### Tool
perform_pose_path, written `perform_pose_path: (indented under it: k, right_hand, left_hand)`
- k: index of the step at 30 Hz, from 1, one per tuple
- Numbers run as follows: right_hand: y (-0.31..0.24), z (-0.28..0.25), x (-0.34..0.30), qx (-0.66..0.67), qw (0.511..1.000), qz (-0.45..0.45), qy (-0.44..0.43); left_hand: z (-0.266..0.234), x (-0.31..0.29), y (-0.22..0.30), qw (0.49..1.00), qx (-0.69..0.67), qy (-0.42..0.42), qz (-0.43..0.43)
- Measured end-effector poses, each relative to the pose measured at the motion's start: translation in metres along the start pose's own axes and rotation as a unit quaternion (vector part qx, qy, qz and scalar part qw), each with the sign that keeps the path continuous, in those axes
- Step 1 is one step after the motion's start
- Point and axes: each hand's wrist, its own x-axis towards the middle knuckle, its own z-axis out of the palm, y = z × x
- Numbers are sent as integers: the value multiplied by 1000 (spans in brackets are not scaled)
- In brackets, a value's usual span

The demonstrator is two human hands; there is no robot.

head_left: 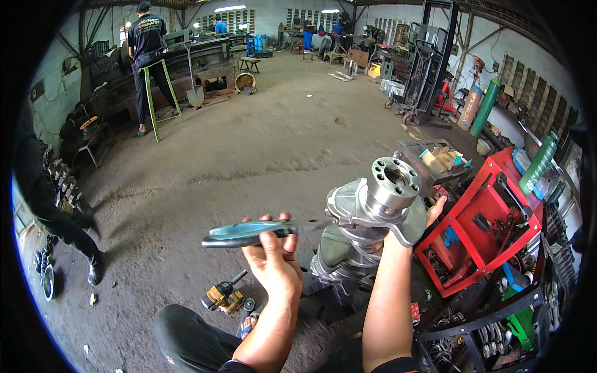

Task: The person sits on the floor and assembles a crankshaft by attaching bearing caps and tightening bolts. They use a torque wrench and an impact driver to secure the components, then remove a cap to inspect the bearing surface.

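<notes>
Left hand grips the long-nosed pliers, fingers closed round the teal-and-black handles, their tips pointing at the crankshaft, which stands on end before the seated person, drilled flange uppermost. Right hand reaches round the crankshaft's far side below that flange, fingertips showing at its edge; most of it is hidden, so how tightly it closes cannot be told. The step in hand looks like detail work at the side of the upper web (whether the tips pinch anything there is too small to tell). Next, the move probably calls for a steadied shaft and a careful squeeze or pull, the impact wrench staying on the floor.
</notes>
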Motion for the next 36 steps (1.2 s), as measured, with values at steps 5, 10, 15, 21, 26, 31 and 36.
perform_pose_path:
  k: [5, 10, 15, 21, 26, 31, 36]
  right_hand:
    - [0, -3, 0, -3, 1000, -3, -16]
    - [-3, -4, 1, 33, 999, 30, -14]
    - [0, -12, 9, 1, 999, -2, -33]
    - [1, -22, 21, 36, 997, 0, -74]
    - [0, -16, 14, 16, 997, 7, -72]
    - [-5, -16, 16, -10, 998, 41, -40]
    - [-16, -25, 23, 1, 991, 123, -60]
  left_hand:
    - [2, -1, -1, 999, 21, -41, -26]
    - [-12, 0, 8, 992, 83, -92, -31]
    - [-90, -1, 28, 953, 247, -167, -60]
    - [-254, -22, 1, 578, 514, -577, -263]
    - [-364, -113, -11, 238, 550, -599, -531]
    - [-296, -61, -15, 381, 643, -549, -374]
    - [-108, 33, 12, 733, 571, -322, -184]
